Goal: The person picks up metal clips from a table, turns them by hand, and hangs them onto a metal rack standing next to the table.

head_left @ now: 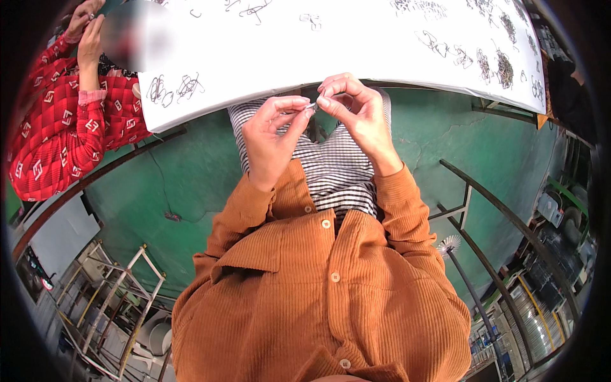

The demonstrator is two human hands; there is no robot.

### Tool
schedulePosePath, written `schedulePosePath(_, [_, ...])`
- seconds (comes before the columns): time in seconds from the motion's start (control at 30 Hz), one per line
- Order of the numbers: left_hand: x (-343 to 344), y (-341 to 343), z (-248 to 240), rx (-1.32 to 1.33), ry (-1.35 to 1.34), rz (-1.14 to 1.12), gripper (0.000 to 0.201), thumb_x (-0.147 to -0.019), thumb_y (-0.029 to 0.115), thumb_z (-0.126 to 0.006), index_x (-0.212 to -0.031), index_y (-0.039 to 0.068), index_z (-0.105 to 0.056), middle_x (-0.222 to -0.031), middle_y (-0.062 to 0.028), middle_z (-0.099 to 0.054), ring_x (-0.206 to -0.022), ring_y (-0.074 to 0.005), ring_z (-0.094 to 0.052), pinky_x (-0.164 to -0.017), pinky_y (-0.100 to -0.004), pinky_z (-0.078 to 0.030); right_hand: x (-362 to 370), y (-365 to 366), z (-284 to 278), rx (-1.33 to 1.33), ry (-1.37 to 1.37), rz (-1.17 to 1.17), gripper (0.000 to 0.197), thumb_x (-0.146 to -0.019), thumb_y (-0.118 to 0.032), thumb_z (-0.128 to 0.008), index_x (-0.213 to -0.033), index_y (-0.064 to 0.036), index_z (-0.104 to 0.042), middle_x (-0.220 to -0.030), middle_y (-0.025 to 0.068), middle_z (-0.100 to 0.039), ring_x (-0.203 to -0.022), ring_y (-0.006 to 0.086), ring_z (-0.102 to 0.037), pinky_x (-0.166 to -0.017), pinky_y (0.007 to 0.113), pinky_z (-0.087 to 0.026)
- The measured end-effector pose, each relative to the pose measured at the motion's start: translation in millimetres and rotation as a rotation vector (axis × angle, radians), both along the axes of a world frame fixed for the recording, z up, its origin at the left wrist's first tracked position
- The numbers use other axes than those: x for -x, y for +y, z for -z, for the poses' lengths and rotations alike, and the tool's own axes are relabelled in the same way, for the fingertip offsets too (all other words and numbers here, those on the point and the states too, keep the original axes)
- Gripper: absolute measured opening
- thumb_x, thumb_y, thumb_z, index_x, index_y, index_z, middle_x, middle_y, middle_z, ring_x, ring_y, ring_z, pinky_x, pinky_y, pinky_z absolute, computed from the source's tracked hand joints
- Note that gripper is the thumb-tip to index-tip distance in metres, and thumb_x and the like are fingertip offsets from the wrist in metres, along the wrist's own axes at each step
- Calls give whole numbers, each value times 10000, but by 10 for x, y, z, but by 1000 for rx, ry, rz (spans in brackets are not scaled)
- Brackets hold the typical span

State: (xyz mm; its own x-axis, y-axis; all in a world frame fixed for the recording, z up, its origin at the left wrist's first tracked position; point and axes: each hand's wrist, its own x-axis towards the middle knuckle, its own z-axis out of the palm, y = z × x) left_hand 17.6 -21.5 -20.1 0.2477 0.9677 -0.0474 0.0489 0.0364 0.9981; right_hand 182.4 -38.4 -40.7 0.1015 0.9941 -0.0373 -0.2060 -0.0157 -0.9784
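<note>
My left hand [270, 134] and my right hand [363, 118] are raised in front of the table's near edge, above my lap. On each, thumb and forefinger pinch together, and the fingertips of both almost meet. Between them is a small, thin, shiny piece [313, 107], too small to name. Beyond my hands, the white-covered table [273, 54] carries groups of thin dark curved pieces. The closest groups are a loose cluster [189, 86] at the left corner and a denser pile [504, 69] on the right.
At the far left sits a person in a red patterned top [63, 121], both hands raised at the table's side. Dark curved rails [509, 210] flank me on the right. A metal frame [121, 299] stands lower left. A cable with a small box [172, 217] lies on the green floor.
</note>
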Motion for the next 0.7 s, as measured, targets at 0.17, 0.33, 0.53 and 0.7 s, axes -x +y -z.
schedulePosePath(0.17, [-4, 1, 29, -19, 5, 40, 202, -830, -93, -663, -1024, -43, -633, -1012, -102, -667, -946, -146, -652, -811, -265, -563, 35, -11, -3, -93, -82, 62, 95, -806, -24, -715, -861, -16, -638, -938, 57, -616, -894, 140, -590, -818, 289, -491])
schedulePosePath(0.33, [7, 226, 71, -161, 143, 156, 214, -847, -95, -624, -1054, -52, -653, -975, -97, -681, -917, -138, -654, -803, -268, -556, 62, -95, -125, -112, -160, 133, 94, -795, 6, -688, -834, -17, -605, -892, 78, -611, -869, 176, -598, -803, 304, -477])
schedulePosePath(0.53, [-281, 1197, 316, -432, 443, 60, 192, -869, -3, -611, -1038, 18, -699, -932, -96, -683, -811, -164, -657, -736, -276, -528, 44, -177, -151, -177, -293, 151, 114, -767, 35, -683, -817, -22, -598, -864, 91, -614, -826, 209, -618, -752, 313, -494])
schedulePosePath(0.7, [-487, 1607, 520, -632, 698, 174, 189, -834, 32, -633, -1009, 31, -704, -947, -122, -662, -812, -268, -648, -730, -356, -517, 20, -185, -200, -165, -382, 119, 131, -778, 17, -698, -843, -26, -593, -884, 83, -612, -838, 210, -617, -745, 306, -492])
